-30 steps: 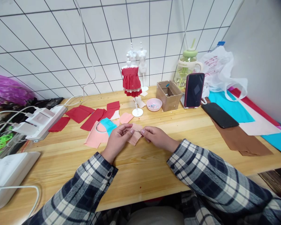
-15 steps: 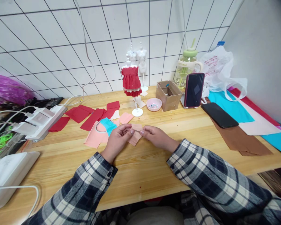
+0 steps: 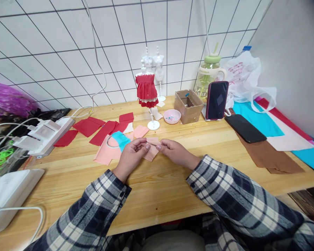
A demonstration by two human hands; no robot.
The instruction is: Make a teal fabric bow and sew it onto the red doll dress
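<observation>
Cloth [image 3: 151, 154], pink and seemingly unfinished, is pinched between left hand [image 3: 133, 152] and right hand [image 3: 174, 150]; the far red dress [image 3: 147, 88] looks complete.

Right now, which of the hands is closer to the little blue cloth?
Left. The left hand is close beside the little blue cloth; the right hand is farther off, to the right.

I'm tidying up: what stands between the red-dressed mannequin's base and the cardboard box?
In the head view, a pink bowl of small bits stands between them.
</observation>
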